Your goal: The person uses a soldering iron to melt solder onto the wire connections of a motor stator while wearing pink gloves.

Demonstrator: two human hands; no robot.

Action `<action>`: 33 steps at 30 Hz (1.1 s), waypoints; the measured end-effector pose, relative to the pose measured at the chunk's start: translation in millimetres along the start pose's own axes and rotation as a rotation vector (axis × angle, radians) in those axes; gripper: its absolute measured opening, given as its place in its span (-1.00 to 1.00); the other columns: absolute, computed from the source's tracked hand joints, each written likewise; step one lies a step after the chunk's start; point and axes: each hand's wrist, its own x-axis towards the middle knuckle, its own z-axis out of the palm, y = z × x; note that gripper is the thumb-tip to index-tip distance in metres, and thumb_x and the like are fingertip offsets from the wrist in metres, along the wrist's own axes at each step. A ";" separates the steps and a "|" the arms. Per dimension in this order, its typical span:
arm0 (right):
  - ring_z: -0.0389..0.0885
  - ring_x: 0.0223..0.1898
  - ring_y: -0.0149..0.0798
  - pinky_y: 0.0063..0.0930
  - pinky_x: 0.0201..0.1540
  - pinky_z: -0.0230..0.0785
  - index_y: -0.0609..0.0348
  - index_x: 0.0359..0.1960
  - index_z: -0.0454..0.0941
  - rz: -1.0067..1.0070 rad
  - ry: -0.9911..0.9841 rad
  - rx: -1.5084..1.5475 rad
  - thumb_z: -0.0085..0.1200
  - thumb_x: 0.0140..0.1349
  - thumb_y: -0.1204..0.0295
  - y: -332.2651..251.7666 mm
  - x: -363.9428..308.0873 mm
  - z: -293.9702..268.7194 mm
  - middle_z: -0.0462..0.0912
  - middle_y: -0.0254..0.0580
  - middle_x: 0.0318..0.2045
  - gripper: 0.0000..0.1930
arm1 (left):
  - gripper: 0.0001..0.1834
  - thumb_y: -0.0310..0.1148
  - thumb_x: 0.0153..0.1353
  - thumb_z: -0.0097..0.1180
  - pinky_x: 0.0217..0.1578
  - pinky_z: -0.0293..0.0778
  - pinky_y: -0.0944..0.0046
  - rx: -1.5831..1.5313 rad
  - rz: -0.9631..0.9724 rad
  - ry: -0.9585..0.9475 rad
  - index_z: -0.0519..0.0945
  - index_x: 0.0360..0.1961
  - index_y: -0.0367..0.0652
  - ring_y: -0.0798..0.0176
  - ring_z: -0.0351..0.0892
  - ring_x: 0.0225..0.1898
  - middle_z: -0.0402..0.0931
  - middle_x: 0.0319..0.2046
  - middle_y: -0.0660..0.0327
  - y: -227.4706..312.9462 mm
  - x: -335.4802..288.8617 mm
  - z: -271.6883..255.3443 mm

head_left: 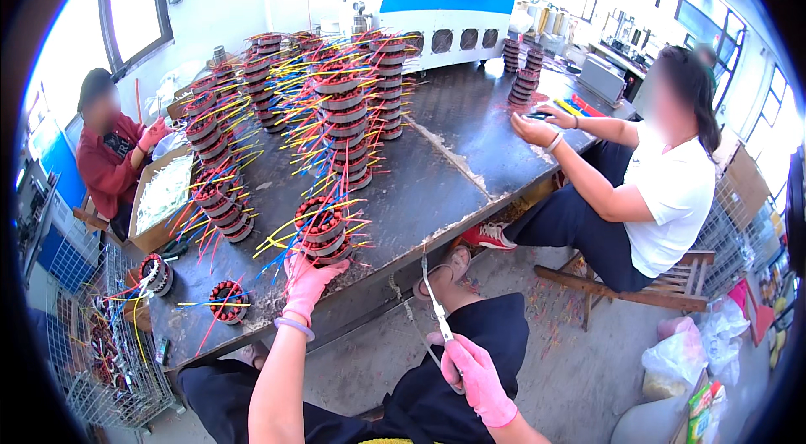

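A worker's own body, seen from a head-worn camera: both hands are covered in thin pink gloves, the left hand (306, 280) at about 7 o'clock of the view and the right hand (477, 375) at about 5 o'clock. A pale lilac band (294, 326) circles the left wrist just below the glove's cuff. Both forearms are bare, with no sleeves in view. Dark trousers (470, 335) cover the lap, and a sliver of yellow cloth (390, 441) shows at 6 o'clock.
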 end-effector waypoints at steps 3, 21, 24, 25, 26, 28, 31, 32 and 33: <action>0.13 -0.61 -0.63 -0.68 -0.57 -0.09 0.24 0.18 0.50 0.015 0.019 -0.017 -0.17 0.54 0.20 0.9 2.7 2.3 0.32 -0.55 -0.62 -0.59 | -0.32 -0.31 -0.20 0.57 0.12 0.42 0.20 0.046 0.046 -0.025 0.61 0.03 -0.19 0.22 0.62 0.02 0.68 -0.06 0.19 -6.0 2.0 3.2; 0.14 -0.62 -0.63 -0.69 -0.57 -0.07 0.21 0.16 0.51 0.006 0.061 -0.058 -0.18 0.54 0.18 -4.3 9.9 -8.0 0.33 -0.53 -0.62 -0.59 | -0.30 -0.25 -0.22 0.62 0.15 0.36 0.05 -0.204 0.019 -0.138 0.62 0.02 -0.20 0.15 0.54 0.09 0.68 -0.06 0.16 53.5 37.1 74.8; 0.14 -0.62 -0.63 -0.70 -0.57 -0.06 0.21 0.16 0.51 -0.015 0.057 -0.030 -0.18 0.54 0.18 -0.7 12.8 -11.0 0.34 -0.54 -0.62 -0.60 | -0.24 -0.24 -0.22 0.62 0.19 0.37 0.07 -0.034 0.056 -0.105 0.58 0.07 -0.20 0.11 0.56 0.07 0.66 -0.04 0.13 73.0 38.2 82.5; 0.14 -0.62 -0.64 -0.70 -0.57 -0.06 0.21 0.15 0.51 -0.003 0.059 -0.024 -0.18 0.54 0.18 -1.3 13.3 -10.6 0.34 -0.54 -0.62 -0.60 | -0.23 -0.24 -0.23 0.63 0.22 0.34 0.07 -0.047 0.034 -0.098 0.57 0.07 -0.20 0.10 0.56 0.06 0.66 -0.02 0.13 78.2 36.7 83.2; 0.13 -0.62 -0.64 -0.71 -0.57 -0.06 0.21 0.15 0.52 0.009 0.059 -0.019 -0.17 0.54 0.19 -2.7 13.3 -9.7 0.34 -0.54 -0.62 -0.60 | -0.07 -0.13 -0.19 0.59 0.33 0.20 0.06 -0.178 -0.005 -0.244 0.46 0.24 -0.18 0.01 0.44 0.21 0.54 0.15 0.04 74.3 42.0 77.7; 0.13 -0.63 -0.65 -0.71 -0.59 -0.07 0.21 0.15 0.52 0.040 0.064 -0.031 -0.16 0.54 0.19 -9.0 9.9 -4.8 0.34 -0.54 -0.62 -0.60 | 0.04 -0.03 -0.14 0.55 0.37 0.11 0.03 0.106 -0.005 -0.052 0.32 0.35 -0.16 -0.04 0.29 0.31 0.41 0.26 -0.01 62.5 22.9 71.2; 0.12 -0.66 -0.66 -0.71 -0.62 -0.09 0.20 0.15 0.52 0.043 0.071 -0.049 -0.14 0.53 0.19 -2.3 8.4 -5.7 0.36 -0.55 -0.63 -0.61 | 0.16 0.10 -0.04 0.45 0.42 0.04 -0.02 0.281 0.062 -0.060 0.13 0.47 -0.20 -0.11 0.10 0.43 0.28 0.34 -0.09 45.5 -33.7 48.3; 0.13 -0.67 -0.66 -0.71 -0.63 -0.09 0.22 0.15 0.52 0.042 0.063 -0.058 -0.14 0.52 0.19 0.5 10.2 -3.4 0.36 -0.55 -0.63 -0.60 | 0.08 0.13 0.02 0.39 0.43 0.01 -0.02 0.260 0.063 -0.238 0.20 0.43 -0.26 -0.09 0.12 0.44 0.27 0.34 -0.11 53.4 -57.5 20.4; 0.13 -0.67 -0.66 -0.71 -0.63 -0.08 0.24 0.15 0.52 0.066 0.065 -0.091 -0.14 0.52 0.20 0.1 10.7 -0.3 0.36 -0.55 -0.64 -0.60 | 0.01 0.15 0.08 0.33 0.45 -0.02 -0.01 0.229 0.053 -0.413 0.26 0.39 -0.31 -0.08 0.13 0.45 0.27 0.35 -0.13 65.3 -80.2 -8.3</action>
